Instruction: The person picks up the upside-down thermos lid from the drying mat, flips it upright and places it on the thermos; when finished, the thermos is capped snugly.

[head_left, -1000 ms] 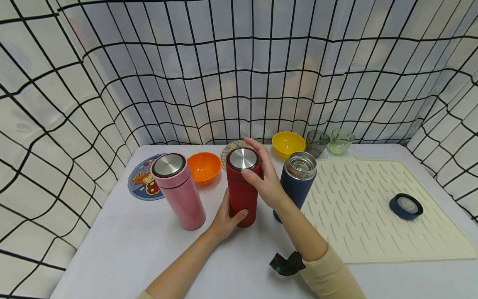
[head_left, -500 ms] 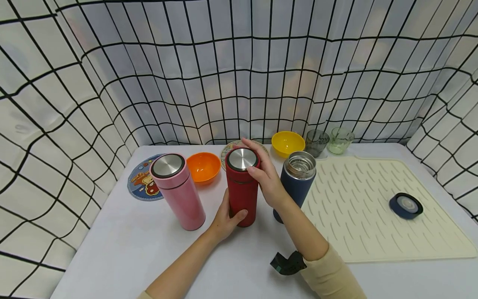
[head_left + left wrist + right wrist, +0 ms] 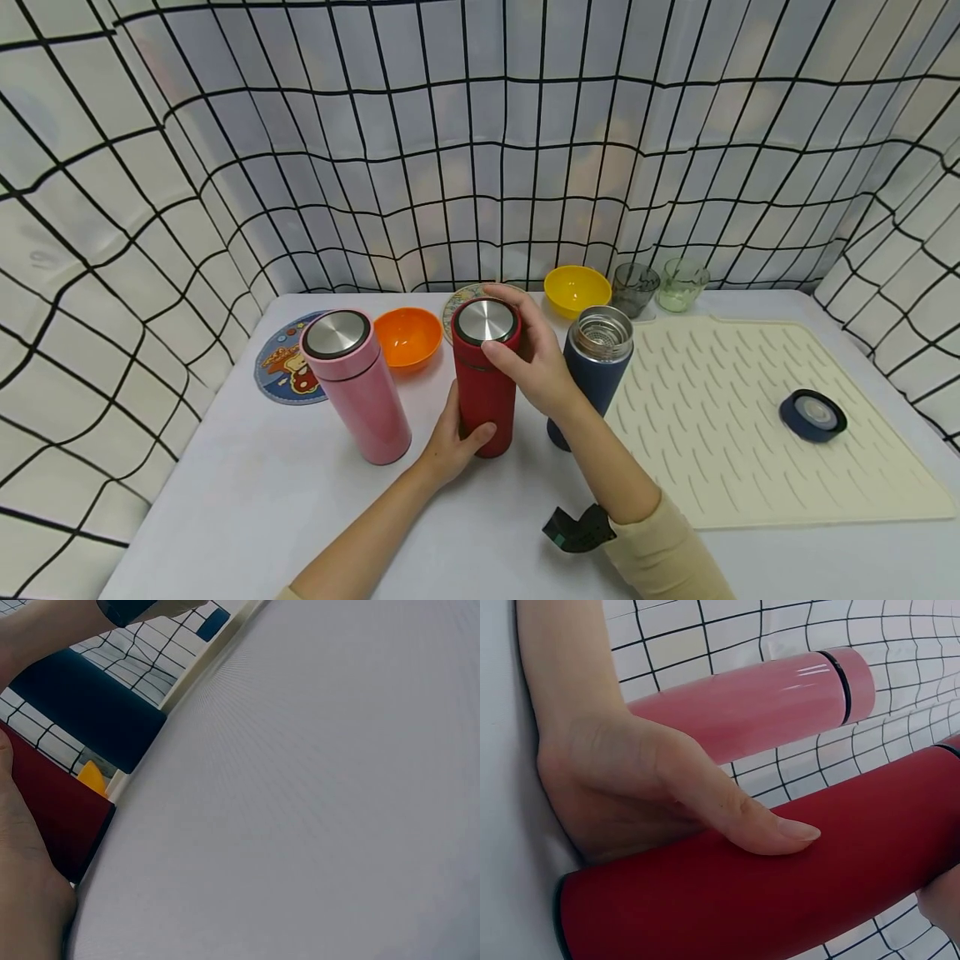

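Note:
A red thermos stands upright in the middle of the table. My left hand grips its lower body, thumb across the front; the right wrist view shows that thumb lying along the red wall. Up at the steel-topped lid, my right hand holds the rim, thumb in front and fingers round the far right side. Just right of it a navy thermos stands with its steel mouth uncovered. To the left is a pink thermos, lid on.
On the cream mat at right lies a navy lid. An orange bowl, a yellow bowl and two glasses stand toward the back. A round blue mat lies far left. Black-lined netting encloses the table.
My right thumb slid a little right along the red thermos's lid, then back left, with the fingers shifting round the rim. The left hand and the thermos body stayed in place.

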